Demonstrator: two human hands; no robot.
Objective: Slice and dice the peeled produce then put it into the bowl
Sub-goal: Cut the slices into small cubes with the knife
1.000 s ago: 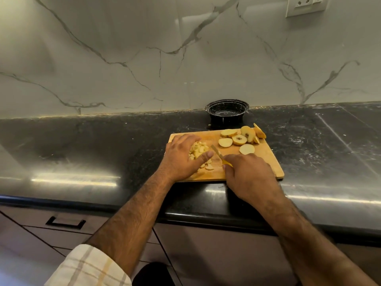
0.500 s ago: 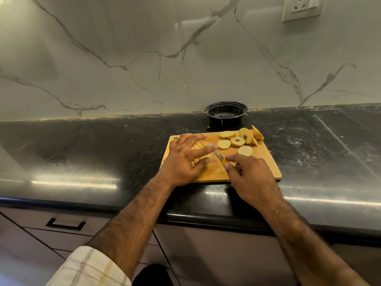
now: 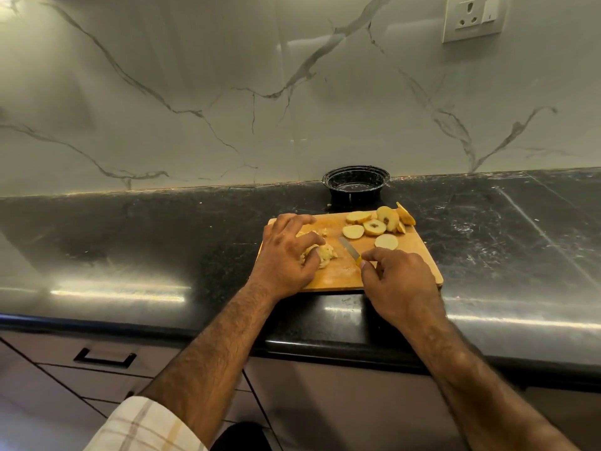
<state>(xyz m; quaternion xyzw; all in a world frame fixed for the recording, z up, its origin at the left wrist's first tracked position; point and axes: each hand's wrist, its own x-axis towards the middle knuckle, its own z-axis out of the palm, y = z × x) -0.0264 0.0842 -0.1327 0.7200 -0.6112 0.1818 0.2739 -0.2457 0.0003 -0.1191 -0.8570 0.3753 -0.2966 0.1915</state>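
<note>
- On the wooden cutting board (image 3: 409, 252) at centre frame, the left hand (image 3: 286, 255) curls its fingers over a small heap of diced pieces (image 3: 322, 253), gripping them.
- The right hand (image 3: 396, 281) pinches the yellow-handled knife (image 3: 351, 252), blade pointing toward upper left.
- Round slices (image 3: 374, 226) lie at the board's far right corner.
- The black bowl (image 3: 356, 183) stands just behind the board.

We see a pale marble wall (image 3: 227, 92) with grey veins rising behind the black stone bench (image 3: 130, 242). A white socket (image 3: 473, 17) sits on the wall at the upper right. Below the bench's front edge are light drawers (image 3: 81, 379); one bears a black handle (image 3: 104, 358). Light glares off the bench.
</note>
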